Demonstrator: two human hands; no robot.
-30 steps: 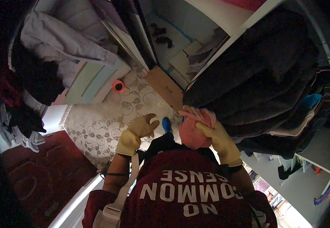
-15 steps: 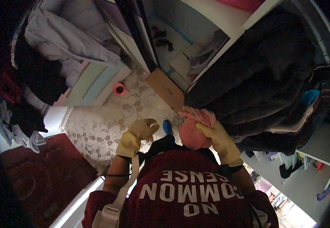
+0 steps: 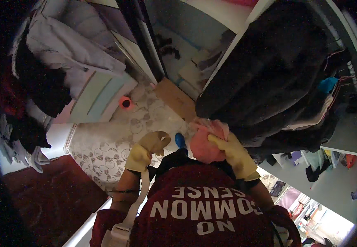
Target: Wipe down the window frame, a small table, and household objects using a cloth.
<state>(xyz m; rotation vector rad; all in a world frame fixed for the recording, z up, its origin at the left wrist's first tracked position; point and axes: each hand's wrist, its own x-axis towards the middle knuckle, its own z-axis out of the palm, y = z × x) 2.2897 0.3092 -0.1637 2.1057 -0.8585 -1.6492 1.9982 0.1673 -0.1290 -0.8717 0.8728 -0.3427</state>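
Note:
My right hand (image 3: pixel 236 156), in a yellow rubber glove, is closed on a bunched pink cloth (image 3: pixel 206 145) in front of my body. Thumb and fingers press into the cloth's right side. Its crumpled upper edge lies close to the hanging dark garments. My left hand (image 3: pixel 151 145), gloved the same way, hovers over the patterned floor with nothing in it. Its fingers are loosely curled, with a gap to the thumb. Below and between the hands a blue-covered foot (image 3: pixel 180 140) shows.
Dark coats (image 3: pixel 269 78) hang in an open wardrobe on the right, beside shelves of clothes (image 3: pixel 318 162). A cardboard box (image 3: pixel 175 100) lies at its foot. A pink round container (image 3: pixel 125 103) stands near a pastel drawer unit (image 3: pixel 104 96). Grey clothes (image 3: pixel 73 43) drape at left above a dark red mat (image 3: pixel 55 197).
My view has shifted slightly, so the wardrobe and box appear a little further left. My right hand still grips the pink cloth, which has shifted slightly left and looks more bunched.

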